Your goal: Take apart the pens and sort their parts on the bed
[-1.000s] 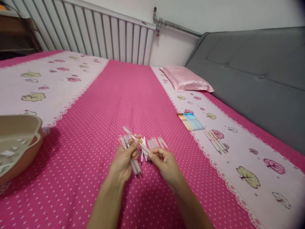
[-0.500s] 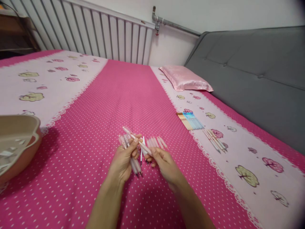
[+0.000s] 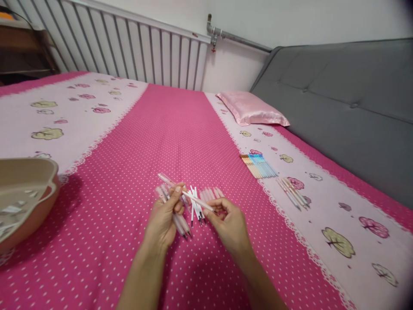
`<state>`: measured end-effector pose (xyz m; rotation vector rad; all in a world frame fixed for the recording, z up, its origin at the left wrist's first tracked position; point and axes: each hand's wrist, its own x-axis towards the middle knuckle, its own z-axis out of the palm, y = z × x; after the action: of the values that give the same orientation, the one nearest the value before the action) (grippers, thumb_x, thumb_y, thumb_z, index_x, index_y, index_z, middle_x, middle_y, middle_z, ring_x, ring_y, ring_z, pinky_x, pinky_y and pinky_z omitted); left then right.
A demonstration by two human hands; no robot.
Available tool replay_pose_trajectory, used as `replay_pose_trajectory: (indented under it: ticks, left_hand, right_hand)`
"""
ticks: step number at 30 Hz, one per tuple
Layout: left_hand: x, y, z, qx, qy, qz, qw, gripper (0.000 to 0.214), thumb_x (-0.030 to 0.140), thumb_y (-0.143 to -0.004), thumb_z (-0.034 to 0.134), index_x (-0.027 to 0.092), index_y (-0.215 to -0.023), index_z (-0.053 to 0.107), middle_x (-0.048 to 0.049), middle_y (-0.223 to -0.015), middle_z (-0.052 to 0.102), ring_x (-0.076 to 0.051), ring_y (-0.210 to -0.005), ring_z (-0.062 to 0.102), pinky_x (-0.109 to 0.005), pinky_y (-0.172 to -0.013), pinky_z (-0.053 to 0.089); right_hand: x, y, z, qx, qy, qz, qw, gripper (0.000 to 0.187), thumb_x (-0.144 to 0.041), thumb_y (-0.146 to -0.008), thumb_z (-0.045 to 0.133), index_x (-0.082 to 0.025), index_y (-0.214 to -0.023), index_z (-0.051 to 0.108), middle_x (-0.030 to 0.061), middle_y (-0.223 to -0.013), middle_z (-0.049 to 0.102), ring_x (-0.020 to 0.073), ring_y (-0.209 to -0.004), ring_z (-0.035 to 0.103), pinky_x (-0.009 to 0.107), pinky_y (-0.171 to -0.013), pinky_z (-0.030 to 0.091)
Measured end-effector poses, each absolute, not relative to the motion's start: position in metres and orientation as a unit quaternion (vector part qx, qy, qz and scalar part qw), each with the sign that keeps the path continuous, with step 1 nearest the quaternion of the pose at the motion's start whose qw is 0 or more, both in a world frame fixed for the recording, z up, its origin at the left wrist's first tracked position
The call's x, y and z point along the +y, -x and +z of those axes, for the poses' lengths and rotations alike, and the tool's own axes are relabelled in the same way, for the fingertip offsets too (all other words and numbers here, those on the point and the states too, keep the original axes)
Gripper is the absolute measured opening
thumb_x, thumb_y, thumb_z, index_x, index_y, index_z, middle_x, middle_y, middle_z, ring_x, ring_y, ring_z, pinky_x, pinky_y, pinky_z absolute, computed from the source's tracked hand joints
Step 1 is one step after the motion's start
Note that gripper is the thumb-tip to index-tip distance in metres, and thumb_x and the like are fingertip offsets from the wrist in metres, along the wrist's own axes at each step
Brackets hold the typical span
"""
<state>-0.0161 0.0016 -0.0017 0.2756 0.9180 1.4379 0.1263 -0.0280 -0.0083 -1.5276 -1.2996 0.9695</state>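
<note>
My left hand (image 3: 163, 219) is closed around a clear pinkish pen barrel (image 3: 167, 179) that slants up to the left. From its lower end runs a slim white pen refill (image 3: 196, 200), with its far end pinched by my right hand (image 3: 229, 224). Several pale pink pens (image 3: 181, 224) with dark tips pass beneath my left fingers; whether they are gripped or lie on the bed I cannot tell. Between my hands, loose white refills (image 3: 192, 213) with dark tips lie crossed on the bed. Just beyond my right fingers is a row of pink pens (image 3: 210, 193).
On the right of the pink dotted bedspread (image 3: 174, 129) lie a row of tan and blue pens (image 3: 260, 166) and a few pale pens (image 3: 293, 193). A beige basin (image 3: 48, 189) with white scraps stands at left. Farther back are a pink pillow (image 3: 253, 107) and grey headboard (image 3: 348, 86).
My right hand has moved slightly right and down, away from my left, and more of the white refill shows between them. The loose refills on the bed are less covered.
</note>
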Motion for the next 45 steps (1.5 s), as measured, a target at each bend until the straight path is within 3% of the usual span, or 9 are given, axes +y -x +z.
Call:
replay_pose_trajectory:
  ticks: [8,15,27,33,40,45]
  left_hand:
    - [0.006,0.024,-0.005,0.447,-0.071,0.66,0.599,0.007,0.01,-0.079,0.062,0.01,-0.084,0.066,-0.0004,-0.075,0.061,0.001,-0.04,0.04,-0.011,-0.034,0.035]
    - [0.005,0.024,-0.006,0.45,-0.081,0.634,0.624,0.009,0.011,-0.078,0.063,0.009,-0.086,0.066,-0.0002,-0.074,0.06,0.001,-0.039,0.04,-0.011,-0.033,0.036]
    - [0.007,0.022,-0.006,0.461,-0.084,0.632,0.617,0.01,0.01,-0.079,0.061,0.007,-0.087,0.066,-0.0007,-0.074,0.059,0.001,-0.039,0.039,-0.011,-0.032,0.035]
    - [0.005,0.023,-0.007,0.461,-0.092,0.623,0.625,0.011,0.011,-0.08,0.059,0.006,-0.087,0.067,-0.0014,-0.073,0.06,0.001,-0.039,0.038,-0.011,-0.034,0.034]
    - [0.005,0.025,-0.018,0.558,-0.207,0.559,0.578,0.019,0.022,-0.065,0.074,0.006,-0.07,0.065,0.0007,-0.053,0.057,-0.001,-0.034,0.032,-0.015,-0.033,0.024]
    - [0.006,0.028,-0.03,0.618,-0.315,0.524,0.494,0.034,0.028,-0.056,0.078,0.01,-0.083,0.068,0.0028,-0.049,0.055,-0.007,-0.041,0.043,-0.018,-0.042,0.031]
  right_hand:
    - [-0.028,-0.138,-0.002,-0.543,0.658,0.324,0.41,0.022,-0.037,-0.077,0.061,-0.018,-0.087,0.067,0.0057,-0.078,0.07,0.0214,-0.07,0.063,0.032,-0.063,0.048]
    - [-0.027,-0.132,-0.013,-0.62,0.656,0.145,0.406,0.024,-0.029,-0.082,0.056,-0.017,-0.098,0.07,0.0107,-0.096,0.071,0.0246,-0.086,0.063,0.038,-0.08,0.047]
    - [-0.047,-0.131,0.021,-0.651,0.563,0.013,0.508,0.013,-0.023,-0.079,0.065,-0.016,-0.087,0.07,0.0038,-0.069,0.069,0.0143,-0.061,0.06,0.027,-0.059,0.051]
    - [-0.05,-0.146,0.032,-0.585,0.624,0.073,0.514,0.019,-0.028,-0.08,0.063,-0.018,-0.095,0.07,0.0046,-0.08,0.072,0.0154,-0.069,0.065,0.026,-0.059,0.053]
    - [-0.014,-0.164,-0.014,-0.539,0.716,0.183,0.405,0.031,-0.029,-0.082,0.053,-0.017,-0.106,0.067,0.0091,-0.097,0.072,0.0226,-0.083,0.067,0.038,-0.077,0.053]
    - [-0.008,-0.162,-0.033,-0.59,0.687,0.218,0.364,0.036,-0.031,-0.086,0.047,-0.018,-0.114,0.065,0.008,-0.111,0.069,0.0234,-0.097,0.064,0.039,-0.086,0.05]
